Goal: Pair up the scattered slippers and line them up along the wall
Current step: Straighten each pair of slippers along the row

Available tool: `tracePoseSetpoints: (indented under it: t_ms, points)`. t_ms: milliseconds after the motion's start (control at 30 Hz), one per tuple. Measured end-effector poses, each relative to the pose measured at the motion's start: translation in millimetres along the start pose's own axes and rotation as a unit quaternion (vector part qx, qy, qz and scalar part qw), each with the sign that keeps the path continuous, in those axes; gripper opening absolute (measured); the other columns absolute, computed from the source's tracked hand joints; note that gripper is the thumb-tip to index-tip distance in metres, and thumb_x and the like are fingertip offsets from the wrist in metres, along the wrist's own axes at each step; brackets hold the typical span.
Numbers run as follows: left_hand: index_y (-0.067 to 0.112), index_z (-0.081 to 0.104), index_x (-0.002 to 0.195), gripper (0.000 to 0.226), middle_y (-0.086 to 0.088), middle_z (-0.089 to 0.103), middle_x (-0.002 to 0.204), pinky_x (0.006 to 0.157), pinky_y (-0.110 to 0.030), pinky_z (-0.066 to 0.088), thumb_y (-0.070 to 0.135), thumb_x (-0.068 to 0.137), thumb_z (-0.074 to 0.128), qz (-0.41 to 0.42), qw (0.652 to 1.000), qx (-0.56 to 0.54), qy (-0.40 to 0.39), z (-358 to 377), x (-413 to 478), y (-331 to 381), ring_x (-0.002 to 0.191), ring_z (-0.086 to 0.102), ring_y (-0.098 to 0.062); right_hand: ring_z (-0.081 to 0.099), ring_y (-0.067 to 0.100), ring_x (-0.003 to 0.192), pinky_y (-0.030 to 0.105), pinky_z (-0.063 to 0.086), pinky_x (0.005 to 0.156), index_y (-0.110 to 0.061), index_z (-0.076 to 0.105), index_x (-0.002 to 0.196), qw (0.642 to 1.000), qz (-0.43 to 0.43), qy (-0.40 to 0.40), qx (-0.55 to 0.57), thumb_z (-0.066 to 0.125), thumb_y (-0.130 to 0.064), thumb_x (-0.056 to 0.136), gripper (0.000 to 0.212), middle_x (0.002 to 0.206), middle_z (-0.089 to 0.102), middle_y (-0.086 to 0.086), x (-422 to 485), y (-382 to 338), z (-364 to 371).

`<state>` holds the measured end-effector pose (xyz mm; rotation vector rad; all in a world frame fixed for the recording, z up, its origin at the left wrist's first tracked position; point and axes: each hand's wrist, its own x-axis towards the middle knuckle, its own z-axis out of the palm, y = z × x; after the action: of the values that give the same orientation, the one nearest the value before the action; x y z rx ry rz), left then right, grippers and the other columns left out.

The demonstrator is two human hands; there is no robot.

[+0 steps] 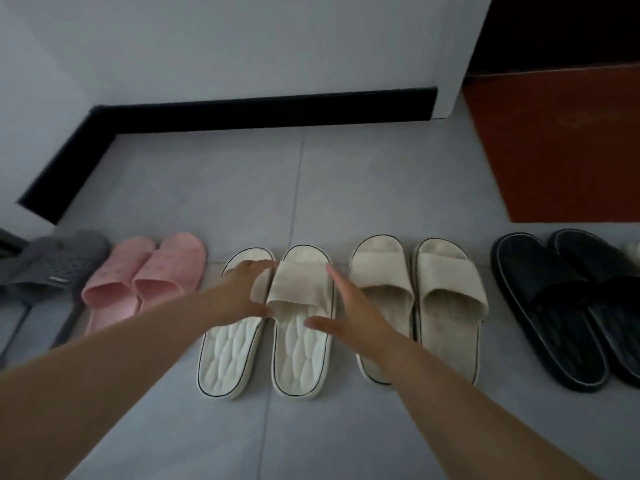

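Slippers lie in a row on the grey tiled floor, toes toward the wall. From left: a grey pair (55, 265), a pink pair (145, 275), a white pair with a left slipper (228, 355) and a right slipper (301, 341), a beige pair (440, 299) and a black pair (554, 306). My left hand (242, 289) rests with spread fingers on the strap of the left white slipper. My right hand (349, 303) lies open along the right edge of the right white slipper, thumb over its footbed.
The white wall with a black skirting board (263, 114) runs behind the row and turns a corner at the left. A red-brown mat (561, 147) lies at the back right. A pale object (632, 252) shows at the right edge.
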<state>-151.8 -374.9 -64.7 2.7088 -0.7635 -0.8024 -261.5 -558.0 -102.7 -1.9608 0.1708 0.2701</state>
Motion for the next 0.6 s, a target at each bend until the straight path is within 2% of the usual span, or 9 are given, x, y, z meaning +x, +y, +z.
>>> tracePoseSetpoints:
  t_ms: [100,200,267,367,467,533,600]
  points:
    - [0.022,0.027,0.141,0.091,-0.004,0.034,0.145,0.110,-0.038,0.031,0.037,0.066,0.077,-0.029,1.000,0.004,0.002,1.1,2.4,-24.3,0.133,0.032,-0.027,0.024,0.012,0.139,0.013,0.019,0.102,-0.020,0.016,0.147,1.000,0.020,-0.009,-0.022,0.073,-0.028,0.077,0.090,0.154,0.024,-0.002,11.2,-2.0,21.4]
    - [0.030,0.022,0.143,0.096,-0.003,0.027,0.149,0.109,-0.035,0.030,0.034,0.065,0.078,-0.042,0.999,-0.022,0.017,-0.3,4.5,-55.4,0.134,0.031,-0.027,0.023,0.016,0.141,0.028,0.020,0.114,-0.019,0.015,0.147,0.996,0.037,0.010,-0.082,0.069,-0.030,0.080,0.087,0.155,0.023,-0.001,24.9,-3.8,32.5]
    - [0.033,0.022,0.142,0.095,-0.001,0.024,0.152,0.110,-0.034,0.028,0.029,0.066,0.079,-0.022,0.999,-0.038,0.009,0.4,8.2,-75.1,0.136,0.028,-0.024,0.021,0.018,0.142,0.034,0.019,0.115,-0.019,0.015,0.147,0.991,0.037,0.015,-0.128,0.068,-0.032,0.081,0.086,0.155,0.021,0.000,34.6,-5.0,36.3]
    - [0.034,0.027,0.140,0.090,0.007,0.029,0.151,0.112,-0.028,0.024,0.024,0.067,0.078,0.019,0.997,-0.073,-0.027,-1.2,20.2,-100.1,0.138,0.029,-0.014,0.031,0.021,0.137,0.029,0.025,0.111,-0.023,0.020,0.146,0.987,0.062,0.039,-0.146,0.071,-0.027,0.078,0.085,0.151,0.032,0.002,48.3,-7.4,36.5]
    - [0.036,0.033,0.138,0.086,0.009,0.038,0.146,0.106,-0.021,0.025,0.030,0.066,0.079,0.051,0.995,-0.085,-0.032,-2.7,33.0,-109.8,0.134,0.035,-0.011,0.038,0.022,0.133,0.023,0.028,0.103,-0.023,0.021,0.146,0.985,0.086,0.050,-0.144,0.072,-0.023,0.077,0.086,0.145,0.041,0.005,53.4,-7.6,32.3]
    - [0.038,0.034,0.137,0.084,0.010,0.040,0.145,0.105,-0.022,0.025,0.037,0.065,0.078,0.063,0.995,-0.079,-0.016,-1.3,39.5,-108.9,0.132,0.036,-0.013,0.037,0.019,0.134,0.014,0.024,0.096,-0.024,0.020,0.146,0.983,0.098,0.062,-0.145,0.071,-0.022,0.079,0.084,0.146,0.039,0.003,52.2,-7.9,30.2]
    - [0.038,0.034,0.137,0.085,0.009,0.040,0.145,0.107,-0.027,0.026,0.041,0.064,0.077,0.073,0.994,-0.075,-0.007,1.3,44.5,-104.4,0.132,0.035,-0.017,0.035,0.018,0.135,0.013,0.023,0.094,-0.024,0.019,0.146,0.981,0.105,0.069,-0.146,0.068,-0.020,0.081,0.081,0.148,0.037,0.002,50.1,-8.4,29.4]
